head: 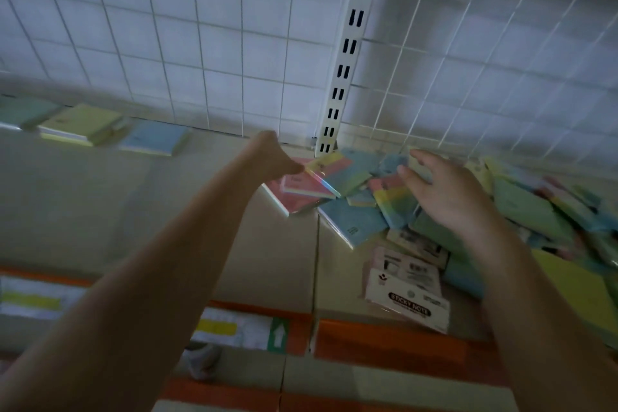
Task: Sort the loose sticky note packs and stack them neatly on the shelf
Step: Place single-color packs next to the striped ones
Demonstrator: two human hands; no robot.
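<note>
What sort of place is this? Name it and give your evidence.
Probably a shop's stationery aisle: a display shelf with an orange price-label strip, a white wire-grid back panel, and a heap of wrapped sticky note packs.

I'm looking down at a beige shelf (pixel 100 211) with an orange front edge (pixel 384 341) carrying price labels (pixel 234 328). Along its back left lie three separate packs: green (pixel 26 112), yellow (pixel 80 124) and blue (pixel 153 137). On the right a loose heap of pastel packs (pixel 501 211) spreads across it, with a white "STICKY NOTE" pack (pixel 408 301) near the front.
</note>
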